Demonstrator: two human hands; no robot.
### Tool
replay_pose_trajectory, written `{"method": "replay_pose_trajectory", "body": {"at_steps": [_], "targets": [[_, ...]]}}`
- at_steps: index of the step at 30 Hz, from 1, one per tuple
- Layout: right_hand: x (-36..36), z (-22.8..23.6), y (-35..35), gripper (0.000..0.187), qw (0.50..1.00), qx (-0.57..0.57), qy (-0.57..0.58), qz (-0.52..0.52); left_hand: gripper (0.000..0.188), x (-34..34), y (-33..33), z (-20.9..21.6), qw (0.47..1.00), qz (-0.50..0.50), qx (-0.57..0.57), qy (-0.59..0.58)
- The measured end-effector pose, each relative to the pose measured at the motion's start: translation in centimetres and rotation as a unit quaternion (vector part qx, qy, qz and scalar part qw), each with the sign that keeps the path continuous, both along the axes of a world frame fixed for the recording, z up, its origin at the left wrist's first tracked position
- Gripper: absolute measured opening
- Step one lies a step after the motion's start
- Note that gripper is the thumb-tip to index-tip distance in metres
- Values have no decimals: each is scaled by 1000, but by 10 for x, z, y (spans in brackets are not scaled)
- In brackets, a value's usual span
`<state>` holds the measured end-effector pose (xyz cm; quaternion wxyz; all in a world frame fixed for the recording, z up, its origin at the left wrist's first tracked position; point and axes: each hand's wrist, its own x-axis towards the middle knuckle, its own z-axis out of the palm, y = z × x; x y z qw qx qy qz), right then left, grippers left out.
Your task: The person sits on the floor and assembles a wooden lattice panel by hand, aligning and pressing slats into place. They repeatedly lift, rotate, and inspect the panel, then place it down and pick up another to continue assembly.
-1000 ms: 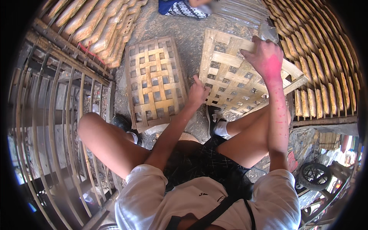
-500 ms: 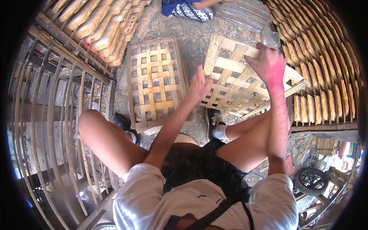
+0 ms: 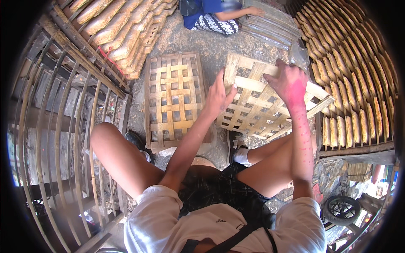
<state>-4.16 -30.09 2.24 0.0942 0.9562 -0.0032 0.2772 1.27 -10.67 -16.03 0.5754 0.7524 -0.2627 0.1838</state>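
A wooden lattice tray (image 3: pixel 249 99) made of woven slats in a frame stands tilted in front of me on the right. My left hand (image 3: pixel 220 95) grips its left edge, thumb on the near side and fingers along the frame. My right hand (image 3: pixel 289 84), stained pink on its back and wrist, is closed over the upper edge. To the left, a second lattice tray (image 3: pixel 174 97) lies flat on the floor, touched by neither hand. What lies behind the raised tray is hidden.
Racks of long yellowish-brown slabs rise at the upper left (image 3: pixel 126 25) and right (image 3: pixel 354 76). A bamboo-pole railing (image 3: pixel 63 139) runs along my left. Ahead, another person (image 3: pixel 211 17) sits by a stack of grey sheets (image 3: pixel 270 25). A black wheel (image 3: pixel 342 209) is at the lower right.
My view has shifted slightly, so the trays and racks sit lower in it. The other person's arm now reaches over the grey sheets. Both my hands keep their hold on the tilted tray.
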Motion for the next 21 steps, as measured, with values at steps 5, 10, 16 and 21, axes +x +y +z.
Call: {"method": "replay_pose_trajectory", "body": {"at_steps": [5, 10, 16, 21], "targets": [[0, 1, 6, 36, 1000, 3, -6, 9, 72, -1, 4, 4, 999, 46, 11, -24], [-3, 4, 12, 37, 1000, 18, 18, -4, 65, 4, 3, 2, 997, 54, -42, -25], [-4, 6, 15, 47, 996, 35, 67, -42, 62, 6, 1, 6, 994, 75, -66, -40], [-2, 5, 15, 40, 999, 18, 31, -9, 57, -5, -5, 16, 989, 79, -114, 54]]}}
